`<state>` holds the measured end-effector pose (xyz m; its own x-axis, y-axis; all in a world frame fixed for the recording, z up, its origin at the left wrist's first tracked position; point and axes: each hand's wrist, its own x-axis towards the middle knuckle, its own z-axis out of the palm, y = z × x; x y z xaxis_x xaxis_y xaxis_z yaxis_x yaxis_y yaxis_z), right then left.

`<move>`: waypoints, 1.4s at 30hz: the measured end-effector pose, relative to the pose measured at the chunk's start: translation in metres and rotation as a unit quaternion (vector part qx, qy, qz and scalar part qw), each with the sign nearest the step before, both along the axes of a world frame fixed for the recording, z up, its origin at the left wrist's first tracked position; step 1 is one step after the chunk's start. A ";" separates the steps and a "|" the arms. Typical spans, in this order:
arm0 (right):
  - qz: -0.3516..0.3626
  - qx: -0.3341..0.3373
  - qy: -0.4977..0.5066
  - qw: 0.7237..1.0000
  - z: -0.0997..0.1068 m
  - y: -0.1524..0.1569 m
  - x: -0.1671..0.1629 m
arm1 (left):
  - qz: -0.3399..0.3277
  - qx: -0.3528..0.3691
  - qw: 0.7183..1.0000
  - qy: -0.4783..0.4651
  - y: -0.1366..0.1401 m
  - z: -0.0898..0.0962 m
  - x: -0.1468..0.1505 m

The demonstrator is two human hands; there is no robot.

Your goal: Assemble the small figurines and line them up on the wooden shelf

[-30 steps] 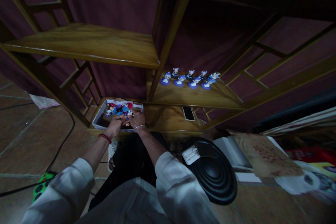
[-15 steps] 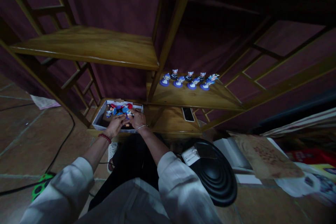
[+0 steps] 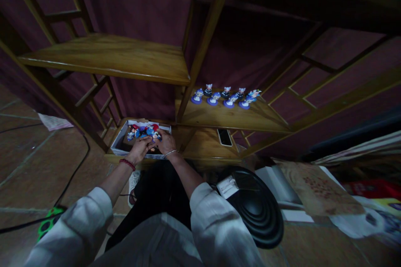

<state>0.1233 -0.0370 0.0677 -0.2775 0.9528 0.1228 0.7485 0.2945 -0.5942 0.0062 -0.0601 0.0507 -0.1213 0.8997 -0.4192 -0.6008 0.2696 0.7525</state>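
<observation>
Slightly shifted since half a second ago is the small figurine (image 3: 157,136) at the fingertips, now a touch further right, with more of its pale face showing. From where I stand, the right hand (image 3: 165,143) has its fingers bent, pinching that figurine over the open box (image 3: 120,135). The left hand (image 3: 140,149) is close beside it, fingers curled in; whether they grip anything I can't tell. More colourful figurines (image 3: 138,130) lie jumbled in the box, much as before. Up on the shelf (image 3: 213,116), the purple-based figures (image 3: 214,99) stand unchanged, and the phone (image 3: 224,137) below hasn't budged
</observation>
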 end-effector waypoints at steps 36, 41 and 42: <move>-0.010 0.024 0.020 0.999 -0.008 -0.003 0.001 | 0.014 -0.014 1.000 0.010 -0.001 0.002 0.009; -0.045 -0.006 -0.006 0.999 -0.020 -0.009 -0.003 | 0.006 -0.022 1.000 0.015 0.001 -0.003 0.008; -0.052 -0.007 -0.008 0.999 -0.022 -0.010 -0.003 | 0.001 -0.026 1.000 0.015 0.001 -0.004 0.008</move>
